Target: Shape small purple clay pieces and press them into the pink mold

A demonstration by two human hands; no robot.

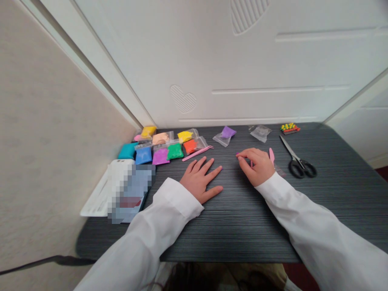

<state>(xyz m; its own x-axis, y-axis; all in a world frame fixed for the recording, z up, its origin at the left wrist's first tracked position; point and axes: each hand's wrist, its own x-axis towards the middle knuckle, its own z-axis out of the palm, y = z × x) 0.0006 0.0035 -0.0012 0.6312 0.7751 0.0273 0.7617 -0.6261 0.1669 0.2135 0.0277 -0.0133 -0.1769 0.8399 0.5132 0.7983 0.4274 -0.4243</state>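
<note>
My left hand (201,179) lies flat on the dark striped table (242,226) with its fingers spread and nothing in it. My right hand (256,164) rests a little to the right, fingers curled round a thin pink tool (271,155) whose flat end sticks up behind the knuckles. A small pink bit shows at its fingertips. Both arms wear white sleeves. A pair of pink tweezers (197,153) lies just beyond my left hand.
Several small bags of coloured clay (160,147) sit at the back left. A purple clay bag (226,134), an empty clear bag (260,132), a small colourful piece (290,128) and black scissors (298,160) lie further right. A white tray (100,194) sits at the left edge.
</note>
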